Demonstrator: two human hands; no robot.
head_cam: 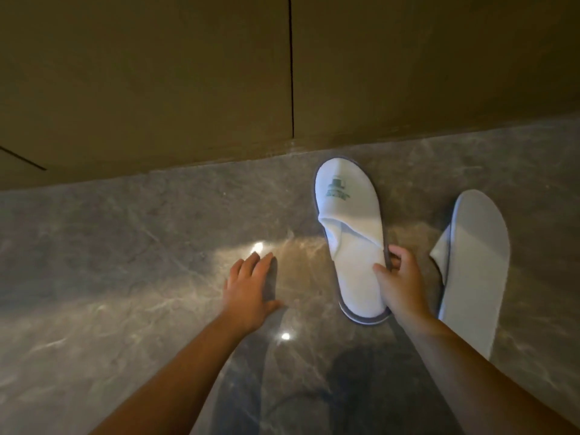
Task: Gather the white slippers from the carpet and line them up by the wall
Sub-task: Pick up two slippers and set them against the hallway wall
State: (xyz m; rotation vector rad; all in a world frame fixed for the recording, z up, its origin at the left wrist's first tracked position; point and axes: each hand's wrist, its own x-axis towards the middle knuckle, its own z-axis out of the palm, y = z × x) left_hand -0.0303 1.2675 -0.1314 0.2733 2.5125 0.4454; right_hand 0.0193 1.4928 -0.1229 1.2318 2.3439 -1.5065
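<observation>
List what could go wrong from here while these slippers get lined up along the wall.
1. The right hand pinches the logo slipper by one side edge only, so it could twist and end up angled to the wall.
2. The second slipper lies askew and farther from the wall, so the pair may finish uneven.
3. The left hand is braced on glossy stone floor; it might slide.

Floor [131, 233] was polished grey-brown marble with pale veining, glare spots [258, 246] on it. Wall [157, 73] was tan flat panels, one dark vertical seam [291, 67]. Lighting dim.
</observation>
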